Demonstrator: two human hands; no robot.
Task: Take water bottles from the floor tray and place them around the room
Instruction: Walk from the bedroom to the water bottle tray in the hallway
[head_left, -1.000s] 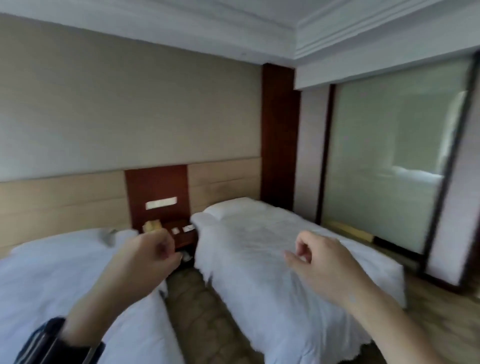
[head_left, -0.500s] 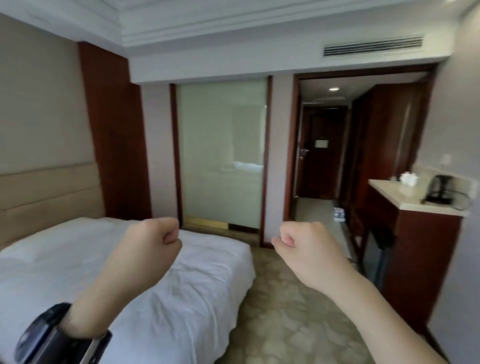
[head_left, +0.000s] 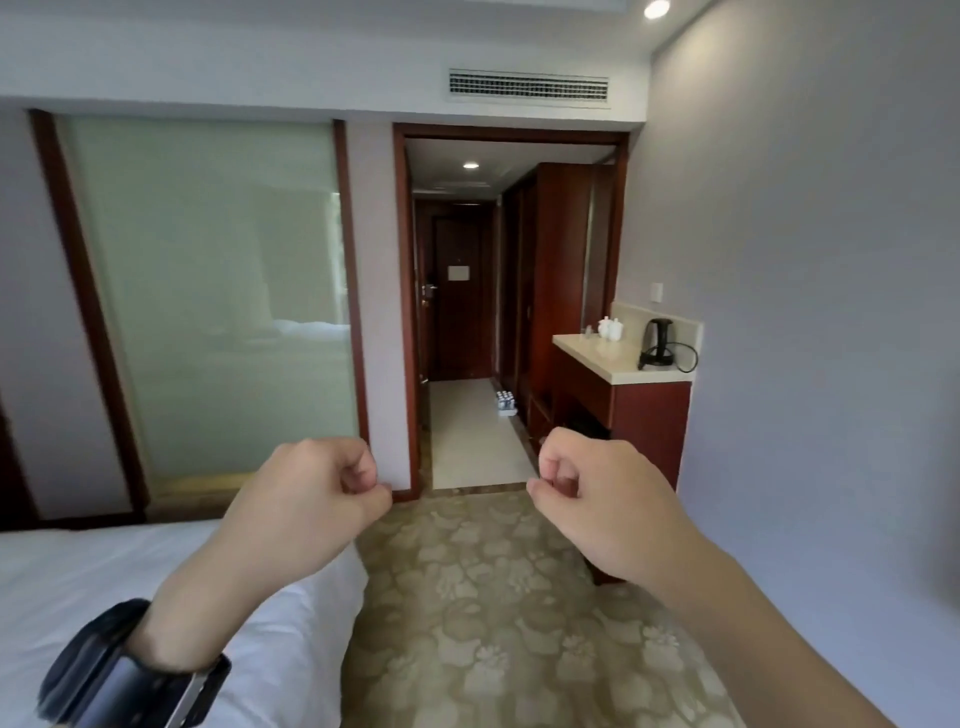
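A pack of several small water bottles (head_left: 505, 400) stands on a tray on the tiled hallway floor, far ahead, beside the dark wardrobe. My left hand (head_left: 317, 496) and my right hand (head_left: 592, 501) are both raised in front of me at chest height, fingers curled into loose fists, holding nothing. Both hands are well short of the bottles, over the patterned carpet.
A white bed (head_left: 130, 597) fills the lower left. A red-brown counter (head_left: 618, 364) with a black kettle (head_left: 657, 343) and white cups (head_left: 609, 327) stands at the right wall. A frosted glass panel (head_left: 208, 291) is at the left; the hallway door (head_left: 457, 291) lies ahead.
My view has swung right, from the two beds to the hallway and counter. Both hands stayed raised and closed into fists.
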